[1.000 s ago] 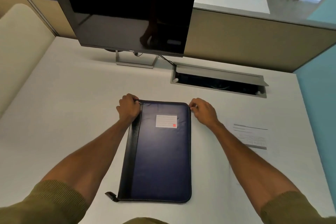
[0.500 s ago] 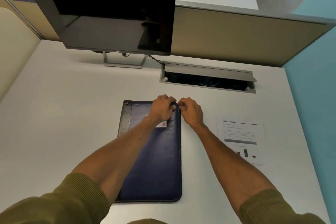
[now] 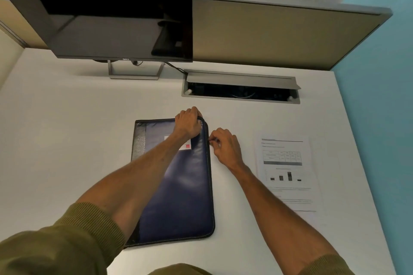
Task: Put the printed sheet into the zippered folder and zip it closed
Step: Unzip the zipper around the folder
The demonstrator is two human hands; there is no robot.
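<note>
A dark blue zippered folder (image 3: pixel 183 190) with a black spine strip lies flat on the white desk, cover down and closed. My left hand (image 3: pixel 188 124) grips its far right corner, my forearm lying across the cover and its white label. My right hand (image 3: pixel 224 146) pinches the zipper pull at the folder's right edge, a little below that corner. The printed sheet (image 3: pixel 286 172), with a table and a bar chart, lies flat on the desk to the right of the folder, untouched.
A black monitor (image 3: pixel 116 13) on a metal stand stands at the back left. An open cable tray (image 3: pixel 240 90) is set into the desk behind the folder. A beige partition (image 3: pixel 279 33) closes the back, and a teal wall (image 3: pixel 384 118) the right.
My left hand crossed from the folder's far left corner to its far right corner. My right hand slid from that corner down the right edge with the zipper pull.
</note>
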